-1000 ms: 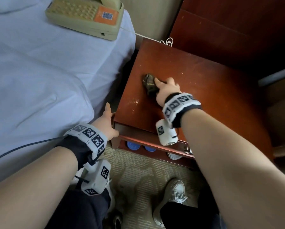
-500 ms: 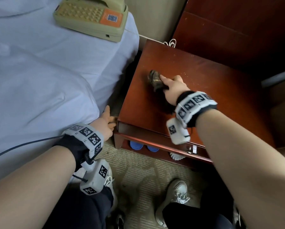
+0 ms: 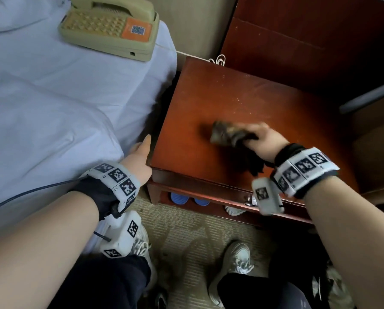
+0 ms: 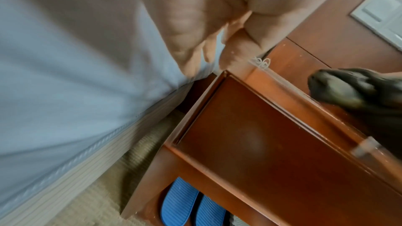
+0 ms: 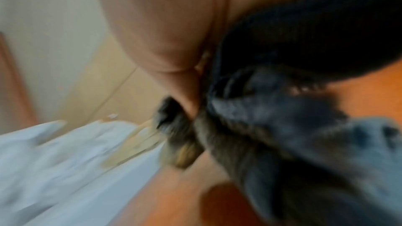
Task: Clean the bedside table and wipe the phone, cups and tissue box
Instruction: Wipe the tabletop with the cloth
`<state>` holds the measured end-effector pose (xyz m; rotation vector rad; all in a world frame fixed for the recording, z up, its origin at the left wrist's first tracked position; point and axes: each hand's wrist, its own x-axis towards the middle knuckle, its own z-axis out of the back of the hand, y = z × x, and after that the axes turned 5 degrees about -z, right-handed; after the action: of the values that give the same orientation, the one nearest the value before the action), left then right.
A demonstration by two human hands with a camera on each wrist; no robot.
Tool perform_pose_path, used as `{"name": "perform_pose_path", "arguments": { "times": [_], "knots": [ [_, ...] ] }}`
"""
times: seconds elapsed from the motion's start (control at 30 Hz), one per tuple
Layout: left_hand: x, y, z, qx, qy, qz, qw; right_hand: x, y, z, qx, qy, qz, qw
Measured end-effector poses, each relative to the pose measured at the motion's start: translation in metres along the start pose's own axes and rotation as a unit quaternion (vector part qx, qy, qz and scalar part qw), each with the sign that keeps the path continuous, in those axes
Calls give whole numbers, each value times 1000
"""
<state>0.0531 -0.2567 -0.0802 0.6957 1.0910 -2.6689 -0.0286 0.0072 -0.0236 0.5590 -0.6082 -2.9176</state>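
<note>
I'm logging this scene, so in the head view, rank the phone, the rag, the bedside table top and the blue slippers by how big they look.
1. bedside table
2. phone
3. rag, partly covered by the right hand, so its full size is unsure
4. blue slippers, only the tips show

Counted: one phone (image 3: 110, 25), on bed. One worktop (image 3: 231, 103). One dark cloth (image 3: 228, 133). Two hands: left hand (image 3: 139, 157), right hand (image 3: 264, 141). Two wrist bands, two wrist cameras (one pair per arm). Two blue slippers (image 4: 189, 204) under worktop. Two pale sneakers (image 3: 235, 259) on carpet. One coiled white cord (image 3: 218, 59) behind worktop.
</note>
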Motion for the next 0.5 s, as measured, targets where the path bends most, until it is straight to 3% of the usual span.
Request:
{"name": "perform_pose_path", "arguments": {
  "times": [0.03, 0.07, 0.1, 0.13, 0.2, 0.27, 0.33, 0.4, 0.5],
  "knots": [
    [-1, -5, 1, 37, -10, -11, 999, 12, -7, -3, 21, -61, -84, 994],
    [1, -9, 0, 67, -17, -26, 997, 21, -7, -8, 26, -76, -170, 982],
    [1, -14, -1, 98, -17, -39, 994, 27, -4, -15, 7, -63, -218, 974],
    [3, -17, -2, 126, -13, -47, 991, 28, 2, -23, -34, -26, -214, 976],
    [8, -24, -5, 169, 2, -57, 984, 20, 15, -37, -107, 54, -94, 988],
    [14, -29, -7, 207, 3, -66, 976, 6, 20, -38, -110, 137, 28, 984],
    [21, -35, -8, 235, -2, -76, 969, 0, 15, -18, -97, 162, 65, 980],
    [29, -40, -9, 248, 3, -76, 966, 7, -4, 8, -71, 71, 23, 995],
    [37, -45, -13, 264, 29, -63, 962, 43, -53, 35, -5, -85, -148, 985]
  ]
}}
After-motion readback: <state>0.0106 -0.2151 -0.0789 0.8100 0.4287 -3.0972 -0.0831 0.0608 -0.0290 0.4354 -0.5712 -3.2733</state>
